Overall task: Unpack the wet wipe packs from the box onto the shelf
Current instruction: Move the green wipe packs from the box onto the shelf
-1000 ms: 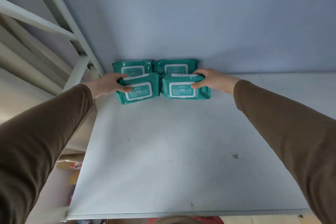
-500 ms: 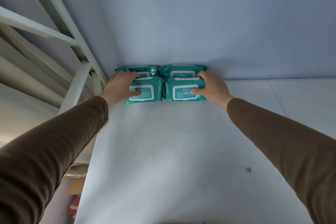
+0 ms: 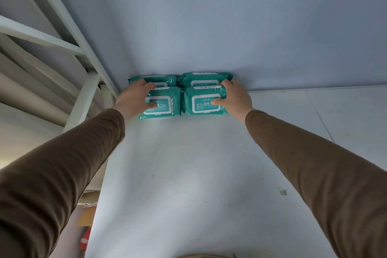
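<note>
1. I see four teal wet wipe packs at the far end of the white shelf (image 3: 188, 174), pushed up against the pale blue wall (image 3: 230, 27) in a two-by-two block.
2. The front left pack (image 3: 165, 101) and the front right pack (image 3: 202, 100) sit side by side, touching along their inner edges, white label flaps facing up.
3. Behind them, the rear left pack (image 3: 165, 79) and the rear right pack (image 3: 206, 76) are against the wall, each partly covered by the one in front; I cannot tell whether the front packs lie flat or lean on the rear ones.
4. My left hand (image 3: 134, 98) lies over the outer side of the left packs, fingers spread across the top and the thumb on the front pack's label. It presses rather than closes; I see no pack lifted.
5. My right hand (image 3: 234, 98) cups the outer edge of the right packs, fingers curled over the top near the rear pack, thumb flat on the front pack's label.
6. Both brown sleeves (image 3: 314, 174) reach forward over the bare shelf.
7. A white metal frame (image 3: 83, 98) stands at the shelf's left edge, just beside the left packs.
</note>
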{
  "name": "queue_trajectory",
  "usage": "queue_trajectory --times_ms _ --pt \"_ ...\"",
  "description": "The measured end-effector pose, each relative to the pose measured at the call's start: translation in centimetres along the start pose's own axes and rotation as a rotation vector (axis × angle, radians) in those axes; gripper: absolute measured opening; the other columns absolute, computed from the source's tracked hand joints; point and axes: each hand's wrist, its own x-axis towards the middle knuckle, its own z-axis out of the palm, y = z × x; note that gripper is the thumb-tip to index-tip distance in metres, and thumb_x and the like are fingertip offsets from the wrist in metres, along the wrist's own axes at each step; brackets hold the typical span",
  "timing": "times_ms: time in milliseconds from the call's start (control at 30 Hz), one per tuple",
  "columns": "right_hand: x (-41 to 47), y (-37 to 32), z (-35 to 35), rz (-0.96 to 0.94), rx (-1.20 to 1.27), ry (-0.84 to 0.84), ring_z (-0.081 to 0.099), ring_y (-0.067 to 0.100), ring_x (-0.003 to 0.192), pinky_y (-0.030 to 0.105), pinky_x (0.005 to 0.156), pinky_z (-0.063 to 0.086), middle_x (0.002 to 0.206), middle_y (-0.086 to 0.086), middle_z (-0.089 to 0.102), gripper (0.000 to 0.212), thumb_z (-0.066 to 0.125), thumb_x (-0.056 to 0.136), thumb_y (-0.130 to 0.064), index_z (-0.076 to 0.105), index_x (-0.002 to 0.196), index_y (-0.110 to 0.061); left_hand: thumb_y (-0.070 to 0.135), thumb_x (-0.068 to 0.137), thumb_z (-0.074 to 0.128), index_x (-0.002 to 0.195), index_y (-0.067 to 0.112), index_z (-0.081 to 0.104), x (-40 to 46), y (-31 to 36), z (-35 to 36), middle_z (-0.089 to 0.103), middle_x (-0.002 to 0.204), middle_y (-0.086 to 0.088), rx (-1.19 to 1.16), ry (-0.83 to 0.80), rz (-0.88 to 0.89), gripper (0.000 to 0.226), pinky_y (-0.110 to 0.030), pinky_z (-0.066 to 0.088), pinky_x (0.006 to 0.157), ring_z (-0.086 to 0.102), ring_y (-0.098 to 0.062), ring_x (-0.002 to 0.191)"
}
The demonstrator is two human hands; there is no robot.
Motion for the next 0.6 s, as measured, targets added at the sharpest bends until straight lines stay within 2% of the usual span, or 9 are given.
queue_trajectory --times_ms 133,267,367,467,600 --pt "-0.8 -0.7 -0.6 -0.032 -0.119 0.091 0.047 0.025 0.112 0.040 0.080 0.050 0.117 0.004 0.054 0.051 0.073 0.078 -0.047 0.052 0.114 -0.017 0.035 0.080 0.076 0.137 0.021 0.047 -1.0 1.0 0.1 0.046 0.132 -0.008 -0.013 0.081 -0.050 0.065 -0.050 0.045 0.100 0.041 -0.031 0.124" --pt "-1.7 -1.2 -1.2 -0.083 -0.153 0.143 0.047 0.028 0.111 0.041 0.086 0.046 0.119 0.005 0.053 0.044 0.069 0.081 -0.035 0.053 0.118 -0.017 0.030 0.081 0.076 0.139 0.020 0.045 -2.1 2.7 0.3 0.045 0.134 -0.007 -0.035 0.144 -0.060 0.067 -0.049 0.042 0.103 0.039 -0.030 0.126" --pt "-2.8 -0.7 -2.0 -0.096 -0.076 0.170 0.048 0.028 0.111 0.042 0.088 0.047 0.120 0.005 0.055 0.042 0.069 0.083 -0.031 0.056 0.120 -0.016 0.026 0.082 0.073 0.136 0.020 0.050 -2.5 4.7 0.1 0.048 0.133 -0.006 -0.073 0.212 0.012 0.059 -0.045 0.040 0.105 0.041 -0.030 0.123" --pt "-4.9 0.6 -3.3 -0.096 0.013 0.192 0.049 0.027 0.111 0.042 0.089 0.047 0.120 0.004 0.057 0.038 0.069 0.085 -0.028 0.059 0.120 -0.016 0.024 0.083 0.072 0.130 0.016 0.055 -2.8 8.0 -0.1 0.054 0.126 -0.006 -0.101 0.256 0.120 0.051 -0.042 0.042 0.100 0.045 -0.029 0.117" --pt "-9.5 4.1 -5.6 -0.051 0.097 0.194 0.048 0.026 0.116 0.040 0.096 0.043 0.123 0.004 0.058 0.038 0.066 0.087 -0.025 0.058 0.123 -0.016 0.025 0.085 0.071 0.127 0.015 0.058 -3.3 13.5 0.5 0.057 0.122 -0.004 -0.161 0.246 0.225 0.045 -0.040 0.042 0.096 0.048 -0.028 0.115"
